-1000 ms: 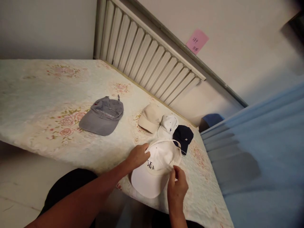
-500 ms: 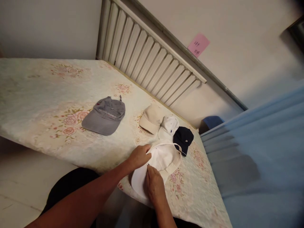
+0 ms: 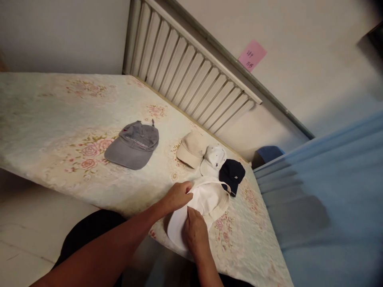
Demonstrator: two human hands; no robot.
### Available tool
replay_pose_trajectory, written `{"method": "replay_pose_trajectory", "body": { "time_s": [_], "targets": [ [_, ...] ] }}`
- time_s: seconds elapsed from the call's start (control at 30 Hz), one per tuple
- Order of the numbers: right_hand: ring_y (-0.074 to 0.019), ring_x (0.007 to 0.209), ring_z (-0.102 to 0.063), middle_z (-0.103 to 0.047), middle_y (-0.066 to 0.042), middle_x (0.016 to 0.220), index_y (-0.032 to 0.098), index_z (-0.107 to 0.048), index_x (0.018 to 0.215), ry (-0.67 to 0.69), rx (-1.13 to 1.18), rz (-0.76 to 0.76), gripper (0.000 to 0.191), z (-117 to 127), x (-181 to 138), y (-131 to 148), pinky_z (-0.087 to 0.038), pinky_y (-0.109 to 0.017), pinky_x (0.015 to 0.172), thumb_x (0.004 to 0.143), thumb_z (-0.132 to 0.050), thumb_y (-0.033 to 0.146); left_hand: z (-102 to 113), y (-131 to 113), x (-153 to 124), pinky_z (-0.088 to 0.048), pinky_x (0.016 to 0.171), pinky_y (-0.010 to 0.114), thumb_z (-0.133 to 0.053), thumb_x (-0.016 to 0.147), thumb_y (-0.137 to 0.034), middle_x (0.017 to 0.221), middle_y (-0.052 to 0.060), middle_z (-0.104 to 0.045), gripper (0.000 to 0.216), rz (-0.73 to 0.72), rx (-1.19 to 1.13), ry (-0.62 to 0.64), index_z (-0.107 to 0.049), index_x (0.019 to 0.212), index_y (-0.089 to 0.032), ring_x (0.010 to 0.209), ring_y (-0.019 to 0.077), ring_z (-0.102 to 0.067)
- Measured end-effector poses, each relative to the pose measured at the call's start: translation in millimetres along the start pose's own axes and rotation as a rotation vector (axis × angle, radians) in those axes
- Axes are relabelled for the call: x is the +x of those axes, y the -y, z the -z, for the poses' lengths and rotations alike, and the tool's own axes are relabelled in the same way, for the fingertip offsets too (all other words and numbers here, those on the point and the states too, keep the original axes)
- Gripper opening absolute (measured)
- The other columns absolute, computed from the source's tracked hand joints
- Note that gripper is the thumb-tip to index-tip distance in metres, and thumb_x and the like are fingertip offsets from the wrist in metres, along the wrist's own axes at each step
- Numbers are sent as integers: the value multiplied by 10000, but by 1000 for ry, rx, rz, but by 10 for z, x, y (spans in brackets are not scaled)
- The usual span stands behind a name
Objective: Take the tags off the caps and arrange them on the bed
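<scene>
A white cap (image 3: 206, 201) lies at the near edge of the flowered mattress (image 3: 60, 119), its brim toward me. My left hand (image 3: 177, 195) grips the left side of its crown with bent fingers. My right hand (image 3: 196, 233) lies over the front of the crown and the brim, fingers closed on the fabric. Just behind it sit a navy cap (image 3: 232, 174), a small white cap (image 3: 213, 159) and a beige cap (image 3: 190, 148). A grey cap (image 3: 133, 144) rests alone further left.
A slatted metal bed rail (image 3: 191, 67) runs along the far side of the mattress. A pink note (image 3: 251, 56) is stuck on the wall. A blue curtain (image 3: 326, 199) hangs on the right, with a blue container (image 3: 267, 152) behind it.
My right hand has moved from the cap's right rim to the front of the crown and brim. The left hand has stayed on the cap's left side.
</scene>
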State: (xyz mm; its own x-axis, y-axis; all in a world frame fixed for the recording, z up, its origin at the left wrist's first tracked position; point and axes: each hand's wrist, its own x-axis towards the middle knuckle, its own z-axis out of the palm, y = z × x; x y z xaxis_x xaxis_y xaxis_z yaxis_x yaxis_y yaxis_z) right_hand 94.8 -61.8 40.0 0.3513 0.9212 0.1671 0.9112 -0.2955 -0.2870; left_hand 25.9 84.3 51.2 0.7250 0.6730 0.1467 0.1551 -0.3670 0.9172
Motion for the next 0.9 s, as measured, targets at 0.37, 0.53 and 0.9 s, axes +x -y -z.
{"method": "replay_pose_trajectory", "body": {
  "time_s": [0.37, 0.53, 0.9],
  "targets": [
    [-236, 1021, -607, -666, -144, 1069, 134, -638, 1081, -31, 66, -72, 387, -91, 106, -82, -439, -375, 934, 874, -313, 92, -7, 17, 3, -196, 531, 251, -484, 672, -195, 569, -71, -336, 152, -29, -18, 25, -342, 618, -192, 562, 93, -317],
    [-225, 983, -610, -675, -124, 997, 161, -659, 981, -17, 108, -45, 367, -38, 136, -60, -442, -361, 904, 868, -318, 84, -1, 12, -2, -197, 535, 253, -483, 673, -189, 572, -70, -342, 145, -33, -14, 27, -349, 619, -191, 565, 95, -319],
    [-225, 984, -622, -693, -107, 1009, 179, -691, 990, -84, 241, -67, 339, -58, 143, -62, -444, -360, 919, 851, -382, 150, 4, 11, -6, -206, 539, 253, -489, 675, -187, 580, -65, -384, 122, -9, -5, 37, -377, 627, -190, 574, 100, -346]
  ]
}}
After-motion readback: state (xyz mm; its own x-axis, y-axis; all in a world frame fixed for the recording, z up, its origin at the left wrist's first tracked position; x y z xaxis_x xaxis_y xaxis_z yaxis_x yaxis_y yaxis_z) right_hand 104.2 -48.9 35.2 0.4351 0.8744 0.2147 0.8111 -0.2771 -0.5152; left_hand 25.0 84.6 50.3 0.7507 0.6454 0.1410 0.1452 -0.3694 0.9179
